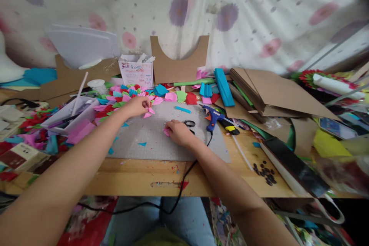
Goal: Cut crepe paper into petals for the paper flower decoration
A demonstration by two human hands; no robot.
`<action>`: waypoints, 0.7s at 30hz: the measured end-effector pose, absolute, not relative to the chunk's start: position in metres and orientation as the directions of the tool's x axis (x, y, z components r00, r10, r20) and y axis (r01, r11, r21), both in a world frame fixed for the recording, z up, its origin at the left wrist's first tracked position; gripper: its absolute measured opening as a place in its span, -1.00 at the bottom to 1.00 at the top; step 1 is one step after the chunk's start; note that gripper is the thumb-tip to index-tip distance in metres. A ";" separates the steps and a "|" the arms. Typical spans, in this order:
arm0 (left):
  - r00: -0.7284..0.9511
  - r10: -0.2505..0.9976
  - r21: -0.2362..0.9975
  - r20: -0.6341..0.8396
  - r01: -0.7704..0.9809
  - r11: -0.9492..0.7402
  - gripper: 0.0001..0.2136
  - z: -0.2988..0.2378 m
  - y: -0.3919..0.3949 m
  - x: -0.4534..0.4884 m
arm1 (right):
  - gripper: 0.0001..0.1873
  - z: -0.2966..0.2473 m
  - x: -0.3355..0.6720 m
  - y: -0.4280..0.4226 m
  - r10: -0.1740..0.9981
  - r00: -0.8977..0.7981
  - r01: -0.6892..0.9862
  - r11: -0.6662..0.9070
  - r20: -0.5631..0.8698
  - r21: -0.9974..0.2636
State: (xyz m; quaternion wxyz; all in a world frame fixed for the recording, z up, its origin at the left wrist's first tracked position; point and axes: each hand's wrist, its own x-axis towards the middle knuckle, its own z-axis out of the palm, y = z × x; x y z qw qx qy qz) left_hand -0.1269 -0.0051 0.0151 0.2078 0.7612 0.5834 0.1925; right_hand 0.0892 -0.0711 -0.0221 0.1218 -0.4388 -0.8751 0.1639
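Head view: we record the two hands well apart over the grey mat (150, 134). Left hand (138, 106) has its fingertips pinched on a pink petal (148, 112), just beside the pile of coloured petals (115, 105). Right hand (179, 132) has its fingers closed on a pink scrap (166, 131), partly hidden. We note scissors (189, 123) beside the right wrist, with a blue glue gun (213, 117) farther right.

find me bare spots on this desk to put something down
Largely bare: the grey mat between the left forearm and right hand, bar small blue scraps; also the wood between the right forearm and black discs. Crowded: the mat's far edge, with paper pieces, and its right side, with scissors, glue gun and cutter.
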 end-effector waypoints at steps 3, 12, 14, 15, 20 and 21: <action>0.236 0.972 0.536 -0.018 0.822 -0.189 -0.82 0.012 -0.006 -0.134 | -0.79 -0.021 0.090 -0.070 0.845 -0.527 0.731 0.506 0.092 -0.458; 0.084 0.988 0.417 0.129 0.899 -0.130 -0.90 -0.017 -0.018 -0.119 | -0.84 -0.034 0.094 -0.061 0.929 -0.326 0.610 0.349 0.177 -0.711; 0.047 0.990 0.504 0.129 0.857 -0.107 -0.91 -0.017 -0.023 -0.114 | -0.82 -0.037 0.093 -0.058 0.932 -0.303 0.491 0.333 0.201 -0.805; 0.025 0.993 0.577 0.111 0.813 -0.085 -0.91 -0.017 -0.027 -0.109 | -0.80 -0.038 0.093 -0.058 0.930 -0.302 0.424 0.329 0.211 -0.844; 0.033 0.976 0.931 -0.214 0.308 0.194 -0.93 -0.013 -0.047 -0.075 | -0.64 -0.035 0.090 -0.060 0.906 -0.323 0.262 0.364 0.275 -0.893; 0.058 0.967 0.951 -0.249 0.205 0.233 -0.93 -0.011 -0.051 -0.069 | -0.63 -0.035 0.090 -0.061 0.906 -0.311 0.269 0.374 0.288 -0.887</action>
